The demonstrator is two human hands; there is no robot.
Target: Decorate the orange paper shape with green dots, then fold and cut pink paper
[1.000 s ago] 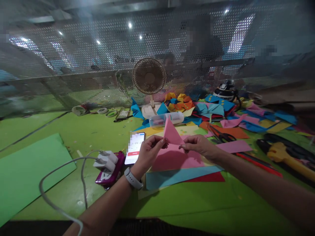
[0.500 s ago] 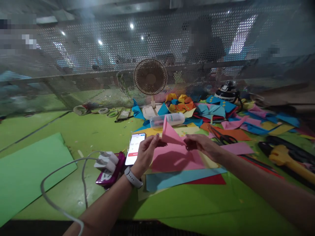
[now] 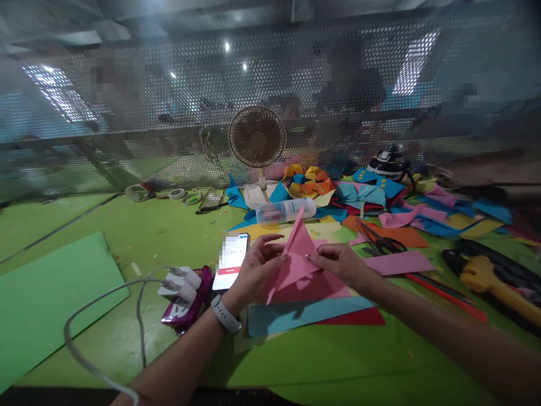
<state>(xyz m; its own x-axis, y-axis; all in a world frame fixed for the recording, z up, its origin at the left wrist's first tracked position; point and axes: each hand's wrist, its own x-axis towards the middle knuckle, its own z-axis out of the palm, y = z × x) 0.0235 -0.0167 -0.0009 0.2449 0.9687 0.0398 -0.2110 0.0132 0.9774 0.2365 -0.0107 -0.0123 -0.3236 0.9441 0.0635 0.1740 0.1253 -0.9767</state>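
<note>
A folded pink paper [image 3: 299, 256] with a raised pointed tip is held up between both hands, above the stacked sheets. My left hand [image 3: 258, 266] grips its left side, the thumb on the front face. Thumb and fingers of my right hand [image 3: 338, 260] pinch its right edge. Beneath lie a flat pink sheet [image 3: 333, 287], a light blue strip [image 3: 296, 317] and a red sheet [image 3: 359, 317]. A phone [image 3: 231, 260] with a lit screen rests just left of my left hand.
A purple power strip [image 3: 186, 304] with white plugs and looping cable sits left. Behind are a fan [image 3: 257, 137], a clear bottle [image 3: 287, 210] and folded colored papers [image 3: 363, 192]. Scissors [image 3: 384, 243] and a yellow-handled tool [image 3: 486, 274] lie right; a green sheet [image 3: 54, 304] lies far left.
The pink paper has turned and opened out, showing a wider face and a lower point at left. My left hand's fingers have spread behind it, and both hands have shifted slightly.
</note>
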